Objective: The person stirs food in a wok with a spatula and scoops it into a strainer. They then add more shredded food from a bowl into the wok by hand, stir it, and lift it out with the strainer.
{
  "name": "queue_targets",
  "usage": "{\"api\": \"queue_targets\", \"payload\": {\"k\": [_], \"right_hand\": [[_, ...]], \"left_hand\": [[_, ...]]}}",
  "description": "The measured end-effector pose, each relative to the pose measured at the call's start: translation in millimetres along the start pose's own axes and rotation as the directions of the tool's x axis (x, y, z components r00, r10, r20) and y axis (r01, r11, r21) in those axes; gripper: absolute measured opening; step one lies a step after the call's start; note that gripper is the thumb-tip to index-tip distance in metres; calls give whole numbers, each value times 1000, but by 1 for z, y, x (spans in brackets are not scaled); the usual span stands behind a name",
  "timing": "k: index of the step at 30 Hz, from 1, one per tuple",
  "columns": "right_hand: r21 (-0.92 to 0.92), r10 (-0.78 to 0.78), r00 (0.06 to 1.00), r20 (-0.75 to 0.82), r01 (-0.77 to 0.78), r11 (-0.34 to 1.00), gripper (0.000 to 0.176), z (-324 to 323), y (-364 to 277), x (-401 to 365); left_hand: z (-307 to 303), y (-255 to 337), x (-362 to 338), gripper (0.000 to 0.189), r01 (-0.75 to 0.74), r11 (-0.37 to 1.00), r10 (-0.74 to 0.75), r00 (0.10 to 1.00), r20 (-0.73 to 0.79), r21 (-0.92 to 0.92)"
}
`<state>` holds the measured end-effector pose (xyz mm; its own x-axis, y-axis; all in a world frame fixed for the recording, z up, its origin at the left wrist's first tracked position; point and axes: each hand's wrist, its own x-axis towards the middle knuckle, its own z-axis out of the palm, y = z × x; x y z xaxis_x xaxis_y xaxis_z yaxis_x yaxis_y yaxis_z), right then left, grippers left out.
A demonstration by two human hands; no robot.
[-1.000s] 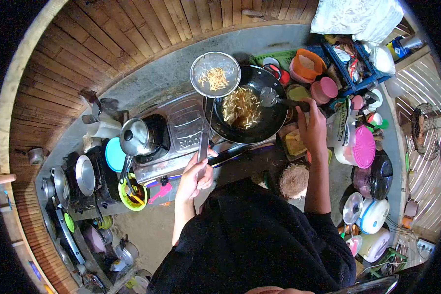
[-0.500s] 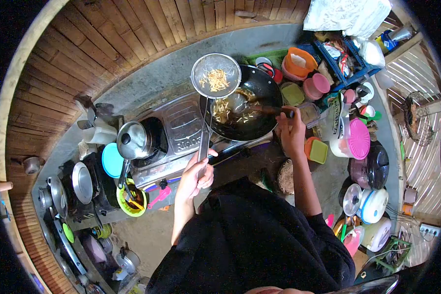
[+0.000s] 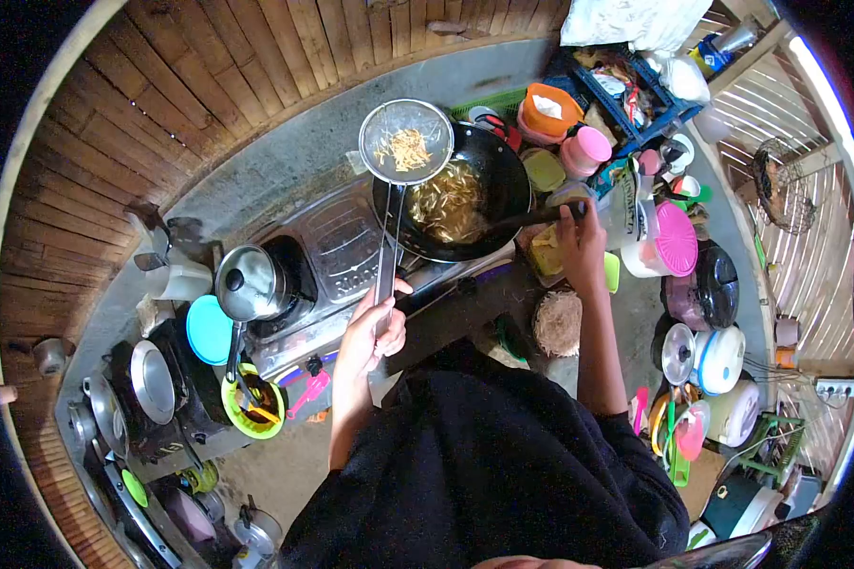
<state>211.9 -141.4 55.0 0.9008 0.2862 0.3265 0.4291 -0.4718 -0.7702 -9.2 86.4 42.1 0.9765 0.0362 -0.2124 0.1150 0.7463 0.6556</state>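
My left hand (image 3: 372, 334) is closed around the long metal handle of a round mesh strainer (image 3: 430, 121). Thin golden fried strips (image 3: 406, 150) lie in its mesh, which is held above the left rim of a black wok (image 3: 508, 171). Many pale strips (image 3: 451, 199) float in bubbling oil inside the wok. On the right side, my right hand (image 3: 584, 248) grips a spatula (image 3: 531, 218) by its dark handle, which slants down into the wok; its head cannot be made out in the oil.
Left of the wok, a lidded saucepan (image 3: 249, 283) sits on the metal stove (image 3: 337, 235). A green bowl (image 3: 252, 427) with utensils stands nearer me. Along the right are pink tubs (image 3: 586, 150), a pink-lidded container (image 3: 672, 239) and a blue crate (image 3: 626, 142).
My right hand has drawn the spatula to the right and slightly down; its head no longer shows. The strips look more spread out in the oil. The strainer stays over the wok's left rim.
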Motion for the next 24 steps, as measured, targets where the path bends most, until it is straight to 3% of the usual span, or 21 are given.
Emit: {"api": "queue_targets", "payload": {"k": [2, 5, 6, 9, 11, 13, 15, 17, 18, 22, 24], "right_hand": [[20, 108, 993, -50, -107, 994, 14, 12, 4, -7], [147, 107, 992, -71, -96, 985, 14, 32, -1, -23], [287, 152, 987, -56, -130, 949, 14, 46, 16, -27], [325, 188, 973, -136, -135, 936, 15, 65, 16, -33], [311, 181, 972, -151, -127, 942, 16, 65, 8, -29], [106, 125, 969, -213, -105, 989, 16, 55, -2, -24], [106, 183, 961, -209, -164, 981, 15, 51, -2, -20], [-47, -23, 939, -344, 7, 999, 15, 51, 9, -11], [-1, 43, 942, -333, -46, 999, 16, 51, 13, -8], [88, 52, 972, -228, -33, 996, 18, 57, 21, -1], [259, 88, 984, -157, -45, 965, 18, 68, 27, -3]], "left_hand": [[-1, 1, -1, 23, 4, 1000, -4, 1000, 17, -1], [-5, 3, -6, 24, 5, 1000, -5, 1000, 12, 14], [-7, 4, -8, 24, 5, 1000, -5, 1000, 18, 15], [-10, 6, -14, 24, 13, 1000, -14, 999, 31, 20], [-14, 8, -18, 24, 19, 1000, -20, 999, 33, 23], [-17, 7, -21, 24, 23, 999, -24, 999, 28, 41], [-20, 6, -23, 24, 27, 999, -29, 999, 29, 40], [-21, 7, -25, 24, 21, 999, -23, 999, 36, 46], [-21, 7, -26, 24, 26, 999, -27, 999, 40, 37], [-26, 6, -26, 24, 34, 999, -35, 998, 54, 15], [-29, 5, -23, 24, 42, 999, -42, 997, 62, -2]]}}
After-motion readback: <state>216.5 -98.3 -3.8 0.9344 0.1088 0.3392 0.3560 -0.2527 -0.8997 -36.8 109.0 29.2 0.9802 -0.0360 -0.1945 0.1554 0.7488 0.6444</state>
